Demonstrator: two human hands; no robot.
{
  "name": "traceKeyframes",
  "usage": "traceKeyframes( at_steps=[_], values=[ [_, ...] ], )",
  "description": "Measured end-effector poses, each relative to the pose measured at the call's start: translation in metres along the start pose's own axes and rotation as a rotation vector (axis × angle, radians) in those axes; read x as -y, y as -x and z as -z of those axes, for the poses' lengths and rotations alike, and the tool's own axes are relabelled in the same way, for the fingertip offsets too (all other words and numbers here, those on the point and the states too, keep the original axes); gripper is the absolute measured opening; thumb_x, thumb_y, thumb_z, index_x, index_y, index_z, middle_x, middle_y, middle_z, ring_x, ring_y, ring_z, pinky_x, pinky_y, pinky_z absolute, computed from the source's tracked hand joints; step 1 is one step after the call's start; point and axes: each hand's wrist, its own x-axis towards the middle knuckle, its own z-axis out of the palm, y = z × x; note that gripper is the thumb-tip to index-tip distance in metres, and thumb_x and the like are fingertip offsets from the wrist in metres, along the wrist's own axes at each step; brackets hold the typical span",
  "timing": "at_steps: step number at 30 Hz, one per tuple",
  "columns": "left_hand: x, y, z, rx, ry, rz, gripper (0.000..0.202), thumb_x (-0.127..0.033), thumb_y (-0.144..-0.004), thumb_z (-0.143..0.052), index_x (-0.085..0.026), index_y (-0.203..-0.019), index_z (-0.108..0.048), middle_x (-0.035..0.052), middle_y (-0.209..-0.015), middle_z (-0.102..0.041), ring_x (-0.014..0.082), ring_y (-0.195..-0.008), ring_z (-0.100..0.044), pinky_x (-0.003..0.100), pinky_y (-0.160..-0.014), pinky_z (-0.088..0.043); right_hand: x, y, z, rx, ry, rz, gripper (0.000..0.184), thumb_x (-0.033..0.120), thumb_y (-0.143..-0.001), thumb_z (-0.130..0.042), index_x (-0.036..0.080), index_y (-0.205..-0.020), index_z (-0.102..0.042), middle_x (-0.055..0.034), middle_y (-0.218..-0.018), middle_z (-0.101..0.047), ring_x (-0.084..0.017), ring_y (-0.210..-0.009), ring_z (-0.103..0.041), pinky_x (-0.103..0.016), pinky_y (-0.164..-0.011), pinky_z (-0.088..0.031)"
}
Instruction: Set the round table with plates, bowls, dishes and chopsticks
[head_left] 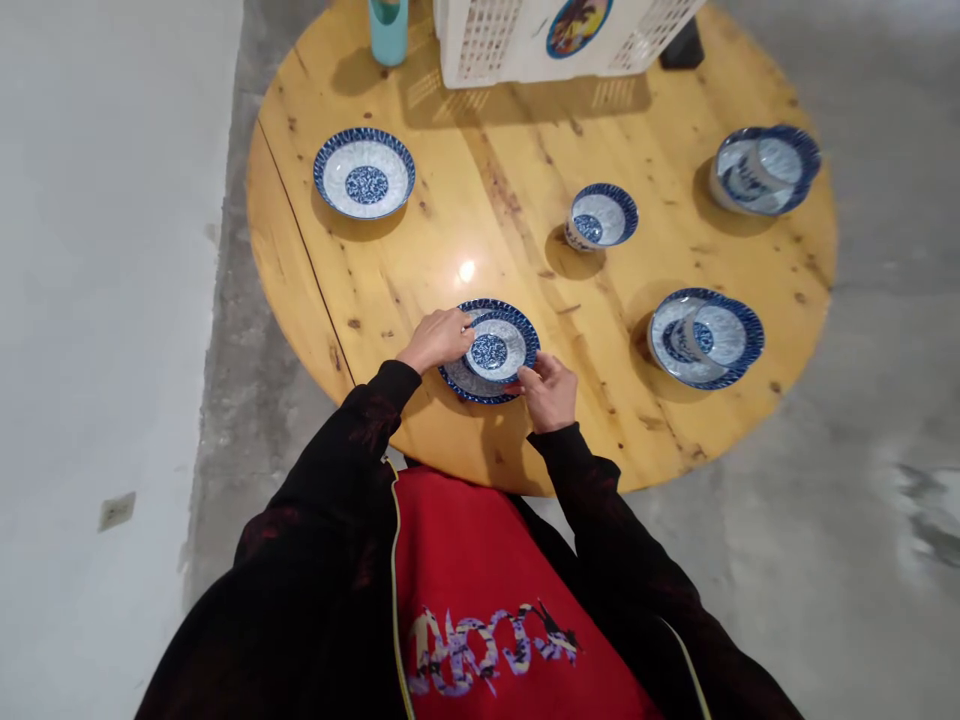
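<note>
A small blue-and-white bowl [496,346] sits on a blue-rimmed plate [459,380] near the front edge of a round wooden table [525,200]. My left hand [437,338] curls over the bowl's left rim, fingers closed on it. My right hand [549,390] pinches the set's right front edge; whether it grips the bowl or the plate is unclear.
A lone plate [364,173] lies at the back left, a small bowl [600,215] in the middle. Two bowl-on-plate sets stand at the right [705,336] and far right [765,168]. A white crate [555,35] and a teal cup [388,30] stand at the back. Concrete floor surrounds the table.
</note>
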Motion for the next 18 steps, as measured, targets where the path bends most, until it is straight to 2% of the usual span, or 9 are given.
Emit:
traceKeyframes(
  at_steps=[6,10,14,18],
  values=[
    [0.012,-0.006,0.005,0.054,0.053,-0.071,0.028,-0.024,-0.092,-0.045,-0.016,-0.088,-0.072,0.0121,-0.095,-0.074,0.0219,-0.085,-0.063,0.031,-0.075,-0.042,-0.002,0.006,-0.004,-0.031,0.044,0.005,0.027,0.037,-0.071,-0.064,0.018,-0.09,-0.063,-0.0006,-0.075,-0.066,-0.016,-0.054,-0.063,-0.03,-0.051,-0.057],
    [0.02,-0.006,0.015,0.069,0.099,-0.099,0.031,-0.026,-0.094,-0.043,-0.015,-0.091,-0.071,0.013,-0.101,-0.074,0.0218,-0.086,-0.063,0.031,-0.077,-0.042,-0.001,0.01,0.0,-0.132,0.058,-0.059,0.039,0.042,-0.071,-0.067,0.016,-0.099,-0.064,-0.0009,-0.073,-0.067,-0.018,-0.054,-0.066,-0.034,-0.054,-0.059],
    [0.028,-0.005,0.025,0.096,0.15,-0.148,0.032,-0.023,-0.095,-0.041,-0.014,-0.09,-0.071,0.014,-0.099,-0.073,0.0225,-0.087,-0.064,0.032,-0.078,-0.042,0.002,0.016,-0.002,-0.229,0.041,-0.083,0.037,0.043,-0.068,-0.07,0.015,-0.092,-0.064,0.0004,-0.067,-0.065,-0.016,-0.048,-0.063,-0.034,-0.051,-0.058],
    [0.033,-0.008,0.027,0.116,0.177,-0.203,0.03,-0.021,-0.093,-0.042,-0.014,-0.087,-0.071,0.0131,-0.096,-0.073,0.0231,-0.087,-0.065,0.033,-0.078,-0.042,0.007,0.021,-0.013,-0.272,0.069,-0.094,0.033,0.04,-0.065,-0.07,0.016,-0.087,-0.064,0.0029,-0.06,-0.062,-0.016,-0.046,-0.062,-0.033,-0.049,-0.057]
  ],
)
